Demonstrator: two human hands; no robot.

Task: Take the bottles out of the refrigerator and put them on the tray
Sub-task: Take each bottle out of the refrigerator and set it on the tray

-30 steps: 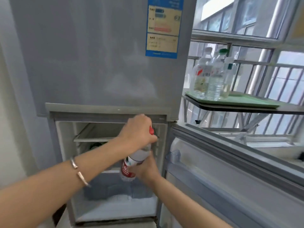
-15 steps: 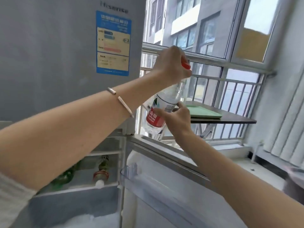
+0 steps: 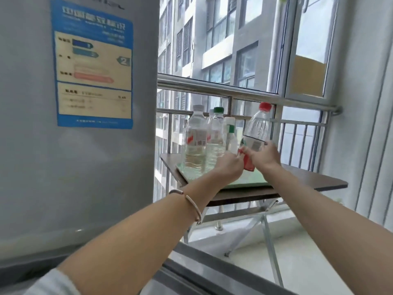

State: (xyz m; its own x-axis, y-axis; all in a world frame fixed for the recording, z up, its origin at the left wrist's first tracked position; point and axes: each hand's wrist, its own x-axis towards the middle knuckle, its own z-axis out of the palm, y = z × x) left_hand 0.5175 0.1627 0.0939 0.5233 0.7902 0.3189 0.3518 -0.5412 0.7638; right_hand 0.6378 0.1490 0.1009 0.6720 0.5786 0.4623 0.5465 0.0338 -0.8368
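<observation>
Bottles are what we're after, and the red-capped bottle (image 3: 257,128) is up in our hands over the green tray (image 3: 248,180), leaning a little to the right with its cap pointing up. Our right hand (image 3: 265,155) has its fingers clamped around the lower body at the label, and our left hand (image 3: 230,166) pinches the bottom end from the other side, fingers closed on it. We cannot tell whether the base has touched the tray; it looks just above it.

On the tray's left part, three bottles already stand upright close together: a white-capped bottle (image 3: 196,141) nearest the left edge, a green-capped bottle (image 3: 217,139) just beside it, and a small white bottle (image 3: 230,135) behind. The tray sits on the worktop (image 3: 319,180), which stands against the railing (image 3: 234,92), beside the refrigerator (image 3: 80,145).

To land this one well, we'd bring it to vertical first, then lower it onto the free green patch at the tray's right side, keeping clear of the small white bottle near our left knuckles. We'd judge that the main risk is nudging that tight cluster and toppling it. Set the base flat, feel it settle, then open both hands and draw them straight back.
</observation>
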